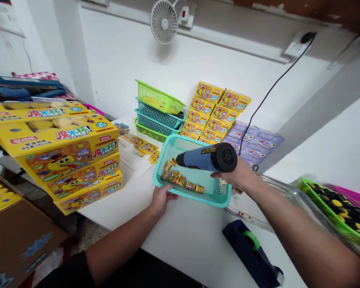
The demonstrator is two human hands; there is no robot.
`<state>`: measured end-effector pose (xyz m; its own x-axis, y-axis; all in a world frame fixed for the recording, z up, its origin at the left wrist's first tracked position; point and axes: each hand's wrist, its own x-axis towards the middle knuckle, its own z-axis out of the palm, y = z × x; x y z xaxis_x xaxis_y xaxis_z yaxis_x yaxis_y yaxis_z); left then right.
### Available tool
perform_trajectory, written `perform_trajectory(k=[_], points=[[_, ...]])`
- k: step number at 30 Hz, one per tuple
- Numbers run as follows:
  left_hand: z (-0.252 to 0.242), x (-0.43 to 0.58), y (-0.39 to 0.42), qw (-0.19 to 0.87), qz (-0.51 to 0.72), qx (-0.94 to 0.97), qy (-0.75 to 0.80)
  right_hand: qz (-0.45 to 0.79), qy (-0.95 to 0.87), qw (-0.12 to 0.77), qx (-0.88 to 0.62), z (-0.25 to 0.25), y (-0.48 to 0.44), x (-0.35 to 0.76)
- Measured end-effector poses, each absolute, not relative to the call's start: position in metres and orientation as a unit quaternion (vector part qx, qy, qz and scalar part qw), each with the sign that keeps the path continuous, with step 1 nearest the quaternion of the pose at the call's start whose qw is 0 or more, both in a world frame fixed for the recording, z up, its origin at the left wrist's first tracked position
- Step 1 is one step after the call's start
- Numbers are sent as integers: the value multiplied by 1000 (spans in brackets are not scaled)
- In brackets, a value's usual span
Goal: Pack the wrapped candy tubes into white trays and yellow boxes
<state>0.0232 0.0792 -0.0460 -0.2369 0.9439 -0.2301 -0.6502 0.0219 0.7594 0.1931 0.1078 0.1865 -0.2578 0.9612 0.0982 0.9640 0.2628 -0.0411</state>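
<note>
A blue heat gun [199, 157] with a black rear vent is in my right hand [240, 174], its fingers mostly hidden behind the tool. The black nozzle points left and down into a turquoise plastic basket [211, 200]. Inside, several small yellow-wrapped pieces [182, 181] lie in a loose row along the left and near sides. My left hand [162, 199] grips the basket's near rim, its fingertips partly under the edge. The basket looks slightly tilted above the white table [174, 236]; I cannot tell whether it rests there.
Yellow printed boxes [87, 168] are stacked at left, more boxes [211, 112] at the back. Nested baskets [159, 116] stand by the wall. A tape dispenser [249, 252] sits at front right. A black cord [262, 98] hangs from the wall socket.
</note>
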Motion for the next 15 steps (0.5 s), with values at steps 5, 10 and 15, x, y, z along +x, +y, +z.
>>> perform_trajectory(k=[5, 10, 15], points=[[-44, 23, 78, 592, 674, 183, 403, -6, -775, 54, -630, 186, 118, 179], [-43, 23, 78, 591, 673, 181, 405, -21, -782, 72, -618, 183, 122, 177], [-45, 23, 79, 593, 670, 182, 408, 17, -790, 51, -610, 174, 124, 178]])
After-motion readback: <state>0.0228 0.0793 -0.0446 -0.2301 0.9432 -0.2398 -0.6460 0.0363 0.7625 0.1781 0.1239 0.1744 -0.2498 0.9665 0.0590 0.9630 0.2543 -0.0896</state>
